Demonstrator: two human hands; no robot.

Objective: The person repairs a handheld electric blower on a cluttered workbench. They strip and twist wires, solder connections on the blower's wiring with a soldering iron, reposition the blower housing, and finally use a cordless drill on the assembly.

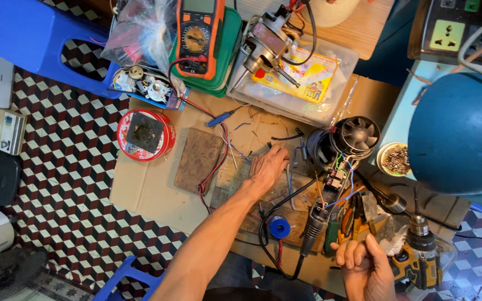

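Right now your left hand (pixel 267 167) lies flat near the middle of the cardboard sheet (pixel 140 192), fingers spread and released, tips touching the loose wires (pixel 285 136) just beside the black fan motor (pixel 346 142). Your right hand (pixel 364 262) is at the near edge, fingers clenched into a loose fist; what it grips, if anything, is hidden. It sits just beside the yellow drill (pixel 419 259) and the green-handled pliers (pixel 333 237).

Keep that left palm pressed down so the wires stay put while you sort them. The motor's small circuit board (pixel 336 179) hangs off thin coloured leads toward you, so avoid tugging them sideways. The soldering iron (pixel 312 231) lies between your hands with its cord looping toward you; judge it as possibly hot and keep your forearm off it. The blue solder spool (pixel 279 227) is right beside the iron, within easy reach.

Farther off, the red tin (pixel 146 135) sits near the left edge and the orange multimeter (pixel 199 36) at the far edge, its red lead trailing across the sheet; mind it does not snag your wrist.
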